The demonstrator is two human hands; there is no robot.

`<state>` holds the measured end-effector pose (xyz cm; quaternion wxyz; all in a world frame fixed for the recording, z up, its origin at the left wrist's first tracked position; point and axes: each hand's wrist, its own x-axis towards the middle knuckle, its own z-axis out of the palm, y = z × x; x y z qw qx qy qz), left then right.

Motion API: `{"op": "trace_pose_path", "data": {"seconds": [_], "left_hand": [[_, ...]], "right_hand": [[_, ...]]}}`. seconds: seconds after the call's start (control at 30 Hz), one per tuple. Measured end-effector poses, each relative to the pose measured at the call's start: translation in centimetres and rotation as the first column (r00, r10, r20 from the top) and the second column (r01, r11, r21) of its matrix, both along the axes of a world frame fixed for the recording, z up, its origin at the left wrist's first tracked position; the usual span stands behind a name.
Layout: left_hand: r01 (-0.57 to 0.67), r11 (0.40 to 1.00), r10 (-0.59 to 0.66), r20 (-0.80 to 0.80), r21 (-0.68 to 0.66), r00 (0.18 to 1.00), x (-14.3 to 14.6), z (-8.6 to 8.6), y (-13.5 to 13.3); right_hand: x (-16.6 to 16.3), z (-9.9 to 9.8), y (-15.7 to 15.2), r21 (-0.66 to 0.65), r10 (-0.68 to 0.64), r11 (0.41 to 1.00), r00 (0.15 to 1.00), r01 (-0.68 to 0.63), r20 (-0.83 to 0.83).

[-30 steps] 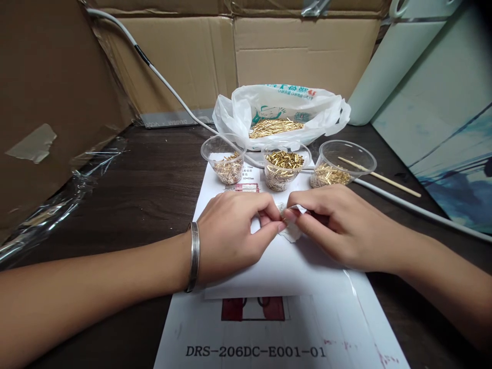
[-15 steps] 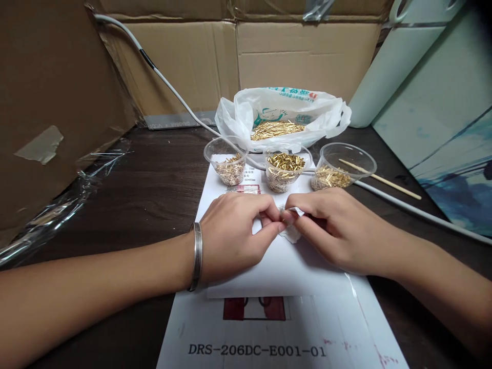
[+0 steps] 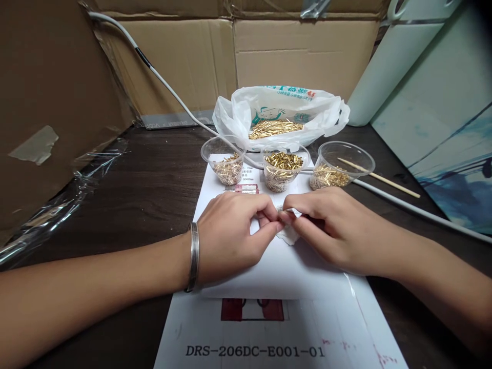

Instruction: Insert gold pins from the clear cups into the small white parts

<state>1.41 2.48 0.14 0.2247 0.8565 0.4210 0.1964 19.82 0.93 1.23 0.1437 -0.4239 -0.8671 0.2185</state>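
My left hand [image 3: 238,236], with a metal bangle at the wrist, is closed in a pinch; whatever sits between its fingertips is too small to make out. Its tips meet those of my right hand [image 3: 330,230], which grips a crumpled white tissue [image 3: 289,236]. Both hands are just above a white sheet of paper [image 3: 246,284]. Just beyond them stand three clear plastic cups: a left cup [image 3: 224,154], a middle cup [image 3: 285,179] and a right cup [image 3: 359,161], all holding small gold-coloured metal pieces.
Behind the cups lies a white plastic bag [image 3: 326,115] with long gold-coloured pins [image 3: 274,129]. A wooden stick [image 3: 395,185] leans out of the right cup. A white cable [image 3: 172,89] crosses the table behind the hands. Cardboard [image 3: 184,66] walls the back and left.
Both hands stay pressed together at the tissue with only slight finger movement. The whole view has shifted a little, so things appear slightly further left.
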Motion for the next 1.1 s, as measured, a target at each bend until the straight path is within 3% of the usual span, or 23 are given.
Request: {"op": "trace_pose_path", "data": {"seconds": [0.5, 1.1], "left_hand": [[0.031, 0.999, -0.031, 0.001, -0.016, 1.000, -0.20, 0.17, 0.04], [0.024, 0.999, -0.024, 0.001, -0.033, 1.000, -0.20, 0.18, 0.06]], "right_hand": [[-0.01, 0.29, -0.11, -0.097, 0.016, 0.995, 1.000, -0.016, -0.002], [-0.16, 0.16, -0.16, -0.058, 0.036, 0.998, 0.998, -0.033, 0.047]]}}
